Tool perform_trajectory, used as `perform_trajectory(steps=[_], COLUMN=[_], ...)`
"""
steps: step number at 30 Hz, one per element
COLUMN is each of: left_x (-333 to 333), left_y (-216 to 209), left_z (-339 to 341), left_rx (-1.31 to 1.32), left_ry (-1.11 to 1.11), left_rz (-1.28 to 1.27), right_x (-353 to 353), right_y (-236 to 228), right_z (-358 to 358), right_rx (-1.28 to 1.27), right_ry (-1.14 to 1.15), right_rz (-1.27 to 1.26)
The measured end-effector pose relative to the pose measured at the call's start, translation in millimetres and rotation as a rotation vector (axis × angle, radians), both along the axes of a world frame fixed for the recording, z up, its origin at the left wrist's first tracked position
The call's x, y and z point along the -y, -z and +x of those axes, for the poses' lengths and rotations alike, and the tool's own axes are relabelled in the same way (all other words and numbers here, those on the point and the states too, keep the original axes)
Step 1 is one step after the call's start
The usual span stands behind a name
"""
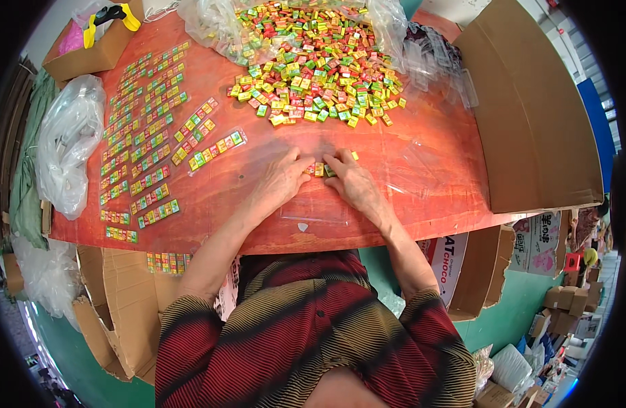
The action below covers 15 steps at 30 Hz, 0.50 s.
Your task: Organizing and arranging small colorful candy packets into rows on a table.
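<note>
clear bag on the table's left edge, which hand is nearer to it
Left. The left hand is right of the clear bag, with rows of small boxes between; the right hand is farther right.

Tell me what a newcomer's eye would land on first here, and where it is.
Most likely the big heap of small red, yellow and green blocks at the far middle of the red table. Next, the slanting rows of similar blocks along the table's left side. Then, near the centre, the left hand and right hand flanking a few blocks.
</note>
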State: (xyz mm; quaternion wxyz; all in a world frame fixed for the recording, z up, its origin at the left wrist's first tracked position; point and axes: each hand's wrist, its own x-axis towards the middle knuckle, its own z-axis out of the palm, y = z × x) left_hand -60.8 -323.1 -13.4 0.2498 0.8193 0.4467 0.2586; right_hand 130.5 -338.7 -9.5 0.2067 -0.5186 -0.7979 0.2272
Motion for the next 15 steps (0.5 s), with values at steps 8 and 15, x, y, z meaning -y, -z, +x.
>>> perform_trajectory(steps=[8,15], left_x=[2.8,3.7], left_y=[-0.5,1.8], left_z=[3.7,6.7], left_rx=[-0.009,-0.046], left_ry=[-0.004,-0.032], left_rz=[-0.003,0.022], right_x=[7.1,-13.1], right_y=[-28.5,5.9], right_z=[-4.5,30.5], right_rx=[0.060,0.259], right_ry=[0.120,0.142], right_rz=[0.039,0.199])
